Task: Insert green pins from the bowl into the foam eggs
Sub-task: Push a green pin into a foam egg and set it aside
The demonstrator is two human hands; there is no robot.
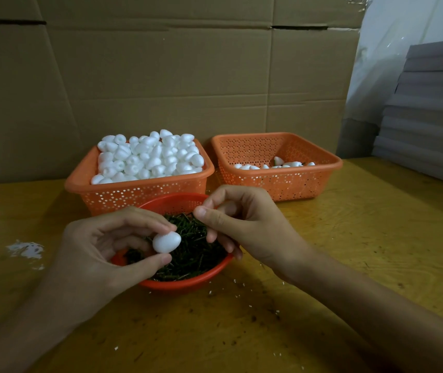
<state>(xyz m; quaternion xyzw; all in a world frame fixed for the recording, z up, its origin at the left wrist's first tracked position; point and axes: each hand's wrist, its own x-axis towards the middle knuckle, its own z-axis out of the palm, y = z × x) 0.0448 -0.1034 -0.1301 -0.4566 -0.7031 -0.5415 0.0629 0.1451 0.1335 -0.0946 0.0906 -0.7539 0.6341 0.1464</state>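
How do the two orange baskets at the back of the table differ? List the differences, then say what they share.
The left basket is heaped above its rim with foam eggs; the right basket holds only a few on its floor. The left basket's eggs look plain white; some in the right basket show green. The left basket's inner walls are hidden; the right basket's show. Both are orange, perforated and rectangular.

cardboard wall point(161, 76), wooden table point(376, 238), dim light

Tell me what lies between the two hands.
In the head view, green pins in the red bowl show between the left hand and right hand.
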